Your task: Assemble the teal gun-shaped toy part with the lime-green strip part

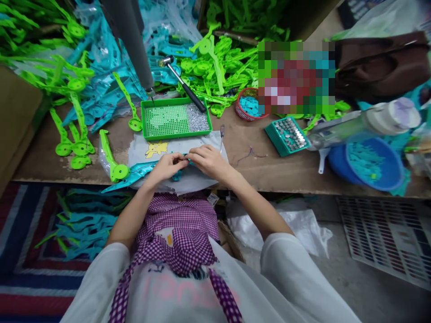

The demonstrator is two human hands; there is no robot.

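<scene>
My left hand (167,165) and my right hand (208,160) meet over a grey cloth (202,146) at the front of the brown table (269,168). Both are curled in a pinch on a long teal plastic part (134,176) that stretches away to the left. Beside it lies a bright green plastic part (112,161) with a round end. Just behind my hands stands a green tray (175,119) with a perforated grid and a heap of small silver screws.
A black-handled hammer (183,83) rests on the tray's far edge, a small screwdriver (222,134) lies to its right. Heaps of green and teal parts fill the back. A red basket (247,104), a teal tray of metal discs (288,134), a blue bowl (365,163) and a clear bottle (363,123) sit right.
</scene>
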